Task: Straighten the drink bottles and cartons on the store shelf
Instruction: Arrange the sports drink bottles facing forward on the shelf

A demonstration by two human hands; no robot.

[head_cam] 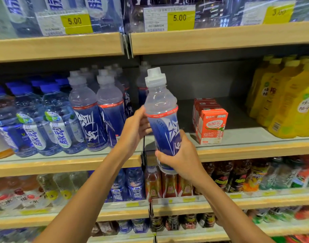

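1. Blue-labelled sports bottle point(161, 109): white cap up, slightly tilted, held clear of the middle shelf point(246, 151), in front of its front edge.
2. Left hand point(135, 128) grasps the label's left side; right hand point(181, 156) clasps the base.
3. Matching bottles point(90, 123) stand on the shelf to the left; red cartons point(211, 127) stand to the right, near the front edge.

So the bottle point(161, 109) is between both hands: left hand point(135, 128) on its side, right hand point(181, 155) lower, round its base. On the shelf point(255, 149) behind, matching bottles point(95, 116) stand left of the hands and cartons point(210, 123) just right.
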